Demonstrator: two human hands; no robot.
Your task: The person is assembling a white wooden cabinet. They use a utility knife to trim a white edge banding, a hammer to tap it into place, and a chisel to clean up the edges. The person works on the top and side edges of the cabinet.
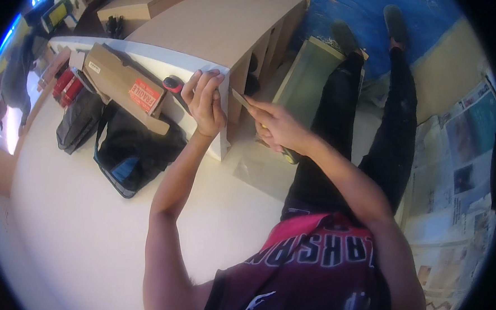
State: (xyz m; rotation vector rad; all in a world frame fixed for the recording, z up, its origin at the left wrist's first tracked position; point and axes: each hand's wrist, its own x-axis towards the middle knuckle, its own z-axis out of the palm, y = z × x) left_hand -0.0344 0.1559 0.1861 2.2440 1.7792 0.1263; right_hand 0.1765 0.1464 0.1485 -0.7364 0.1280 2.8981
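Note:
My left hand is raised against the near corner of a wooden cabinet, its bent fingers over the white edge board. Behind those fingers lies a red-and-black tool handle, partly hidden. In my right hand is a flat-bladed hand tool with a yellow-and-black handle end below the fist. Its blade points up and left toward the cabinet corner, close to the edge; whether it touches cannot be told.
On the left are an open cardboard box, a black bag and red cylindrical items. My legs stretch beside a low greenish panel. Newspaper sheets lie at the right, blue sheeting at the far side.

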